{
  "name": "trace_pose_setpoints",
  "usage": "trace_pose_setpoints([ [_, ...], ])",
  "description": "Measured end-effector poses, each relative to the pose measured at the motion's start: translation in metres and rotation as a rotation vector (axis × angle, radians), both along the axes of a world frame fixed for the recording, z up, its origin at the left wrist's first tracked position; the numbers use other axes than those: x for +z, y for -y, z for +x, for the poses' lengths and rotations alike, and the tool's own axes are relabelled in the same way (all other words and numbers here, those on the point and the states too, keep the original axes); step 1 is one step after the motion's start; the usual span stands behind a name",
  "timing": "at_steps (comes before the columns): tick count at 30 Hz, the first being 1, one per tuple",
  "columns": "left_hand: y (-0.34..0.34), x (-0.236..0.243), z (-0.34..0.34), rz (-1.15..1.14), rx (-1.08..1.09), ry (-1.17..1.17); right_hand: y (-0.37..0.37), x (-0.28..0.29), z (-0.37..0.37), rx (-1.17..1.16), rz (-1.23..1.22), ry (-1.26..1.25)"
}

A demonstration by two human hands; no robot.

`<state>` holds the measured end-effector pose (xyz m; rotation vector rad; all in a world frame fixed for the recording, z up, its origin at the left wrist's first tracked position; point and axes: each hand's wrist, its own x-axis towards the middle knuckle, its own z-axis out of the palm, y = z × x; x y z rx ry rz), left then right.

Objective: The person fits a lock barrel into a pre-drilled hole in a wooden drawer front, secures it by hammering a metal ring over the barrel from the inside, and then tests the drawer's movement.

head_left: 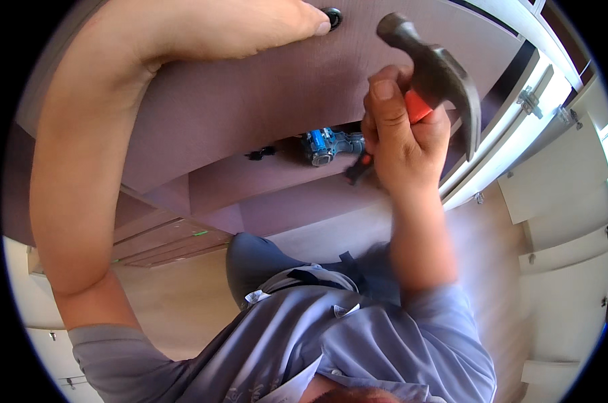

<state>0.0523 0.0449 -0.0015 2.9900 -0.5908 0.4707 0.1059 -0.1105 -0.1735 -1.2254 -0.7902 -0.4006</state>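
Observation:
My right hand (pixel 406 138) is wrapped round the red-and-black handle of a claw hammer (pixel 445 75), close below its head. The dark metal head is raised, its round face toward the upper left and its claw curving down at the right. Higher up, my left hand (pixel 270 25) reaches across a purplish-brown panel (pixel 264 101). Its thumb tip meets the edge of a round black fitting (pixel 332 19) in the panel; the other fingers are hidden. A gap separates the hammer from the fitting.
Under the panel, a blue cordless power tool (pixel 323 145) and a small black piece (pixel 261 153) lie in an open compartment. White cabinet doors with metal hinges (pixel 530 101) stand at the right. Brown drawer fronts (pixel 169 240) are at lower left, above a light floor (pixel 190 295).

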Motion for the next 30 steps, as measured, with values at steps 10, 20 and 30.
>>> trace_pose_setpoints([
  [10,0.001,0.008,-0.005,-0.009,0.025,-0.055,-0.002,0.011,0.015,-0.293,-0.197,0.335],
  [20,0.004,0.005,-0.01,0.055,0.043,-0.008,0.003,0.017,0.004,-0.395,-0.302,0.35],
  [30,0.001,0.006,-0.005,-0.002,0.033,-0.048,0.005,0.016,-0.004,-0.211,-0.08,0.22],
])
